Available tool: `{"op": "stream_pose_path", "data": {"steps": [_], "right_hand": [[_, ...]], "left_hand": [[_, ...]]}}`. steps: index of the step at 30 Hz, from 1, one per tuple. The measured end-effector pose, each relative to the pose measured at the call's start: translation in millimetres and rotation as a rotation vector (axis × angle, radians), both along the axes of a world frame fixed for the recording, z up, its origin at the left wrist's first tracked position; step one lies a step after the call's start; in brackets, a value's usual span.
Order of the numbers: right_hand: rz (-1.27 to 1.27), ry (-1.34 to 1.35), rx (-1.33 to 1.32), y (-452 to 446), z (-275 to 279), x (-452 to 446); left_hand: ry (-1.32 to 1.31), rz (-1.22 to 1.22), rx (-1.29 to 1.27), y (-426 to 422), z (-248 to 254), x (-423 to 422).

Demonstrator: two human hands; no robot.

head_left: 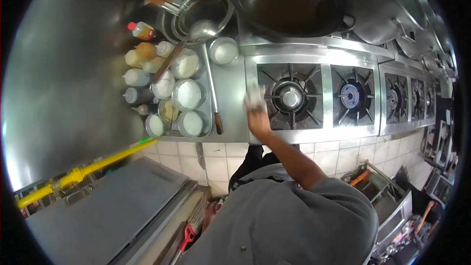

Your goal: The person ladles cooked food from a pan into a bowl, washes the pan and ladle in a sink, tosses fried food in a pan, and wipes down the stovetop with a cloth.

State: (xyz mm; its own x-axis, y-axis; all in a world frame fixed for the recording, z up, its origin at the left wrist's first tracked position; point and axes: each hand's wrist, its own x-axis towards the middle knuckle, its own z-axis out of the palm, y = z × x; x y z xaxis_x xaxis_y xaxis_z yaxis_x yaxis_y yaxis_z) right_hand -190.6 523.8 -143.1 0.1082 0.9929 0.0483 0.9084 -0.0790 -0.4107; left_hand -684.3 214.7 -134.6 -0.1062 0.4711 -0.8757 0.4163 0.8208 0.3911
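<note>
My right hand (257, 119) reaches over the left edge of the gas stove (250, 76). Its fingers press on a white cloth (254, 98), which is blurred and lies against the steel beside the burner grate (308, 113). A round silver burner cap (290, 97) sits just right of the hand. My left hand (211, 214) hangs low beside my body, partly hidden by my grey shirt, so its fingers do not show clearly. Near it is a red-handled tool (188, 234).
On the left counter, a tray (208, 126) holds several tubs of white contents (188, 94) beside squeeze bottles (135, 77). A ladle (211, 78) lies along it. A large dark wok (289, 5) stands behind the stove. The second burner (350, 96) shows blue flame.
</note>
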Motion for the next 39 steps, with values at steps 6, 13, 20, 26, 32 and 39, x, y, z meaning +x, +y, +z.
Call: {"op": "stream_pose_path", "data": {"steps": [6, 13, 20, 26, 32, 39], "right_hand": [[-0.035, 0.236, -0.376, -162.3, -9.2, 43.0], [-0.403, -0.184, 0.294, -31.2, 66.7, 317.6], [-0.451, -0.320, 0.038, -129.9, -9.8, 275.2], [-0.378, -0.113, -0.284, -166.7, 10.2, 255.9], [-0.331, -0.312, -0.411, 23.9, 5.3, 358.8], [-0.525, -0.045, 0.107, -211.1, -2.4, 221.9]], "left_hand": [[-0.413, 0.163, -0.136, 78.3, -31.3, -0.9], [-0.141, -0.562, 0.217, 122.8, 39.4, 50.6], [-0.129, -0.543, 0.287, 129.0, 58.7, 57.6], [-0.154, -0.250, -0.026, 148.5, 49.8, 87.3], [-0.175, -0.722, 0.339, 161.8, 71.9, 115.0], [-0.104, -0.652, 0.165, 168.4, 60.9, 98.1]]}}
